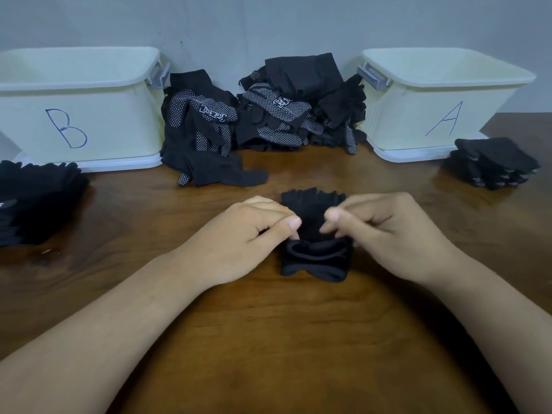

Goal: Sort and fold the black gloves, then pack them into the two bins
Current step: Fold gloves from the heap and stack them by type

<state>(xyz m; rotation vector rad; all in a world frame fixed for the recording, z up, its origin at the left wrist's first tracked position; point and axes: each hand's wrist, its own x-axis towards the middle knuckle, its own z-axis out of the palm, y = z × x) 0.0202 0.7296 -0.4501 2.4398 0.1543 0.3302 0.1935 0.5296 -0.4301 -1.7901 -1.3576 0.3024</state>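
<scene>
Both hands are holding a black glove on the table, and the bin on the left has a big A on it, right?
Not quite. The head view shows the left bin is marked B; the A is on the right bin. The left hand and right hand do hold the black glove on the table.

Across the lower two thirds of the frame, a dark brown wooden table with wavy grain and a glossy finish, brighter with reflected light toward the bottom centre and darker toward the right edge. Along the top of the frame, a plain grey wall, marked by a few small dark specks left of centre. Near the left edge, on the wood, a tiny pale scrap, too small to identify.
</scene>
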